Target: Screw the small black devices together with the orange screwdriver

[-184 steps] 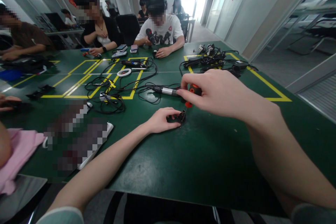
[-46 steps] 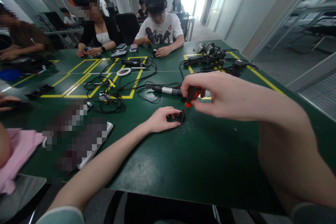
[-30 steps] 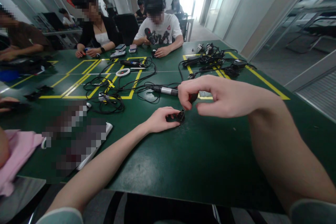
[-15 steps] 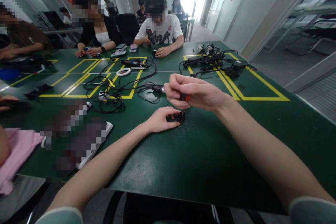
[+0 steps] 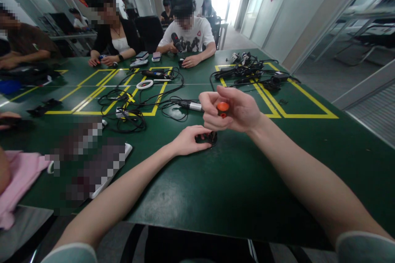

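Observation:
My left hand (image 5: 189, 139) rests low on the green table, its thumb and fingers closed around a small round black part (image 5: 213, 140). Just above it, my right hand (image 5: 231, 109) is closed around what looks like a screwdriver (image 5: 222, 107). The tool's rounded orange end faces me, and most of its handle is hidden in my fingers. A thin dark shaft seems to reach down to the black part, though its tip cannot be made out.
Black cables (image 5: 138, 119) and a silver-and-black tool (image 5: 193, 106) lie beyond my hands. More cables (image 5: 247, 72) are heaped at the back right. A white-edged board (image 5: 111, 172), partly blurred, lies left of my left arm. Across the table (image 5: 247, 189), a person holds a power driver (image 5: 177, 42).
My right hand has shifted slightly to the right and turned, bringing the screwdriver's orange end into view. My left hand and the black part have stayed in place.

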`<action>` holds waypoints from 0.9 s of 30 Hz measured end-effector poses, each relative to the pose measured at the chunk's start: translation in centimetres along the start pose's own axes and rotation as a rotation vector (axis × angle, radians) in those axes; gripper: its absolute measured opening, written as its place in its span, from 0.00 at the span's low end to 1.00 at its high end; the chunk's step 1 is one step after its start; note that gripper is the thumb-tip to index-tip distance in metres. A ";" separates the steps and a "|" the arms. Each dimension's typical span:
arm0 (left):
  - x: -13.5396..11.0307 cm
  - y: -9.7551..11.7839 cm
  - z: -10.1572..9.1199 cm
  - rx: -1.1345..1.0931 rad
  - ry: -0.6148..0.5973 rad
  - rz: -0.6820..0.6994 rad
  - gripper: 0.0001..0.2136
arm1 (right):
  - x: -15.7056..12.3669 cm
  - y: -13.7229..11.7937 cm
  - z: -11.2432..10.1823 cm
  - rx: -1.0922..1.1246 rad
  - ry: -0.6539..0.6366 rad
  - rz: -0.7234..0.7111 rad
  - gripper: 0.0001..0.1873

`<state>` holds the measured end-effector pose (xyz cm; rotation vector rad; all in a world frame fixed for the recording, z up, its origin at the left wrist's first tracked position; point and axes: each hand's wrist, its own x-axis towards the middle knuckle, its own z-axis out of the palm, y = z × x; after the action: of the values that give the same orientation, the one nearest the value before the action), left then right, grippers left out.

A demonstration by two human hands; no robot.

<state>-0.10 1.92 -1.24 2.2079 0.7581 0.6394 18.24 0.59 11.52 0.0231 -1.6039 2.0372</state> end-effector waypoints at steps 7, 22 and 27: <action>0.0 0.0 -0.2 0.029 -0.005 -0.010 0.17 | -0.4 0.2 -1.3 -0.035 0.048 -0.033 0.14; 0.0 -0.1 0.0 0.043 0.023 -0.018 0.20 | -0.2 -0.5 -1.1 -0.068 0.117 0.006 0.18; 0.0 0.0 -0.1 0.041 0.020 -0.014 0.20 | -0.4 -0.5 -1.5 -0.058 0.114 -0.006 0.12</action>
<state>-0.18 1.95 -1.23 2.2344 0.8036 0.6454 19.25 1.81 11.37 -0.1067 -1.5891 1.9500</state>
